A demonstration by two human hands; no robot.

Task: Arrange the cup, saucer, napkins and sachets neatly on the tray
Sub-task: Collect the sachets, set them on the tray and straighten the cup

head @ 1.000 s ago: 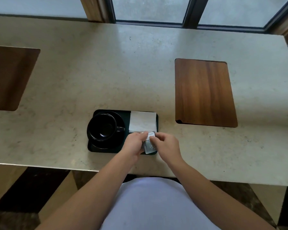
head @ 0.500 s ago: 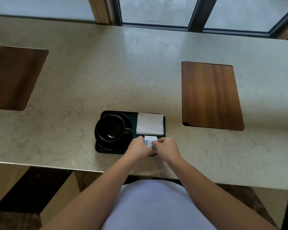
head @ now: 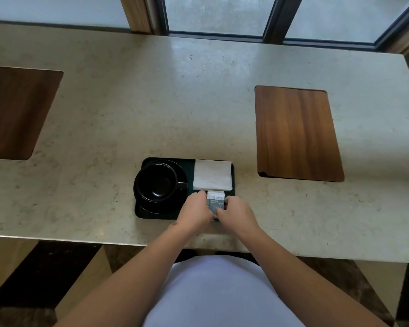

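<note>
As both hands close on the sachets (head: 215, 201), a person squares the small stack on the tray (head: 162, 215) at a stone counter (head: 198, 109). L hand (head: 196, 210) and R hand (head: 237, 210) pinch the stack from either side, fingers curled round its edges; fingertips partly hidden, so exact grip pts can't be told. Sachets sit at tray's near-right corner, just below the napkins (head: 212, 175), which lie flat in the far-right corner. Cup (head: 155, 181) rests on saucer (head: 172, 171) on the tray's left half, handle pointing toward the napkins.

Task looks nearly done, w/ only the sachets left to settle. Risks from here: letting go unevenly could fan the stack or tip it off the near rim, since it sits close to that edge; a nudge fwd could ruck the napkins' near edge; a careless L wrist could knock the cup handle. Two wood boards (head: 295, 135) lie on the counter, well apart from the tray.
</note>
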